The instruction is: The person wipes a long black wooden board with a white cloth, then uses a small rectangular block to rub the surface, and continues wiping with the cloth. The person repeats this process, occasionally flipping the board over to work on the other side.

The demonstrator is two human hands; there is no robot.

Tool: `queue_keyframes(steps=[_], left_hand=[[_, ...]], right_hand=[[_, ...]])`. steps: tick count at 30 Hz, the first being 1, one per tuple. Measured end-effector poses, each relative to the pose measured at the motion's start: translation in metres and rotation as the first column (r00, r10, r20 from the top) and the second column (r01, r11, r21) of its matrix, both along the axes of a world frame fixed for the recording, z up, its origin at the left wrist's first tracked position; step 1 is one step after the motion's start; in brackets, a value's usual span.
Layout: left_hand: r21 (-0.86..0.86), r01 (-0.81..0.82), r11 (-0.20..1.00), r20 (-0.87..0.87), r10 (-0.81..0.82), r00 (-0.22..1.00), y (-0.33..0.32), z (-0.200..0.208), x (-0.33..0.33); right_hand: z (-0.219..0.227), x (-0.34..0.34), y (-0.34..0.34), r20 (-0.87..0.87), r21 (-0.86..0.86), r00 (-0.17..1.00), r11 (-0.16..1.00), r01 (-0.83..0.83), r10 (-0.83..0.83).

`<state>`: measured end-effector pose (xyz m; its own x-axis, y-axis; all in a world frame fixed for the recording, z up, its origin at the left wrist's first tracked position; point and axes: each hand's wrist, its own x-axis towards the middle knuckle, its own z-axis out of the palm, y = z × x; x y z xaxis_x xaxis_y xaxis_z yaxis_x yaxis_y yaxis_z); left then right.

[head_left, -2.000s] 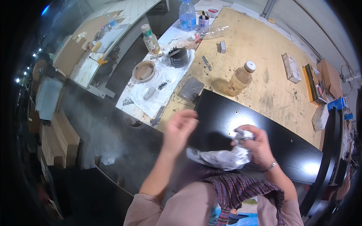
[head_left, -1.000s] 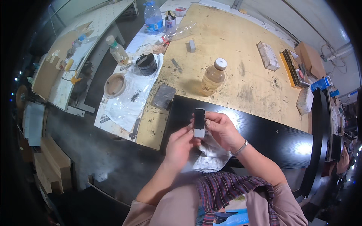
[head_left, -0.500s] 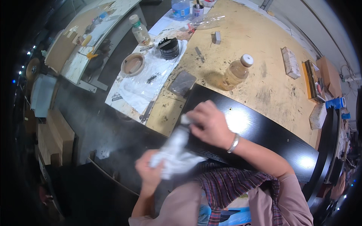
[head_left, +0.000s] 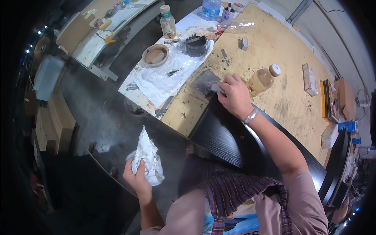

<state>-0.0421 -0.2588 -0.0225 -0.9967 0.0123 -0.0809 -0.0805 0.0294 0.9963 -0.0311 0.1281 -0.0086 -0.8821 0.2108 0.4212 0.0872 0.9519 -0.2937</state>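
Observation:
A crumpled white cloth (head_left: 148,156) is gripped in my left hand (head_left: 137,178), held up over the floor left of the board. My right hand (head_left: 237,96), a silver band at its wrist, is closed on a small grey block (head_left: 217,89). That block is at the near right edge of a dark grey flat sheet (head_left: 204,81) on the bench; whether it touches the sheet I cannot tell. Below my right arm lies a glossy black board (head_left: 219,131), its far left corner under my hand. Just right of that hand stands a plastic bottle (head_left: 261,81) of yellowish liquid.
The bench top (head_left: 274,51) is stained. On white plastic at its left sit a black open tub (head_left: 196,47) and a round brown dish (head_left: 155,55). Behind them stands a green-necked bottle (head_left: 167,25). A whitish block (head_left: 310,79) and a yellow-edged box (head_left: 327,100) lie right.
My right hand has moved from the board's left end up to the dark sheet with the grey block. My left hand has drawn left and away from the board, still holding the cloth.

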Motion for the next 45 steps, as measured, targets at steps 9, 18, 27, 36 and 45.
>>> queue_keyframes(steps=[9, 18, 27, 36, 45], left_hand=[[-0.007, 0.074, 0.997, 0.066, -0.074, 0.995, 0.008, -0.006, -0.011], [-0.054, 0.200, 0.978, 0.079, -0.195, 0.978, 0.021, -0.013, -0.020], [-0.164, 0.335, 0.928, 0.045, -0.332, 0.942, 0.043, -0.007, -0.044], [-0.292, 0.460, 0.838, -0.013, -0.484, 0.875, 0.083, 0.006, -0.065], [-0.237, 0.551, 0.800, -0.075, -0.580, 0.811, 0.114, 0.026, -0.086]], right_hand=[[-0.005, 0.005, -0.028, 0.146, -0.097, 0.968, 0.977, -0.189, 0.202], [0.000, -0.007, 0.023, 0.126, -0.172, 0.906, 0.891, 0.420, -0.403], [-0.018, 0.034, 0.010, 0.151, -0.202, 0.790, 0.763, 0.614, -0.595], [-0.001, 0.000, -0.014, 0.156, -0.311, 0.855, 0.797, 0.518, -0.495], [-0.016, 0.202, 0.039, 0.148, -0.162, 0.550, 0.528, 0.834, -0.822]])
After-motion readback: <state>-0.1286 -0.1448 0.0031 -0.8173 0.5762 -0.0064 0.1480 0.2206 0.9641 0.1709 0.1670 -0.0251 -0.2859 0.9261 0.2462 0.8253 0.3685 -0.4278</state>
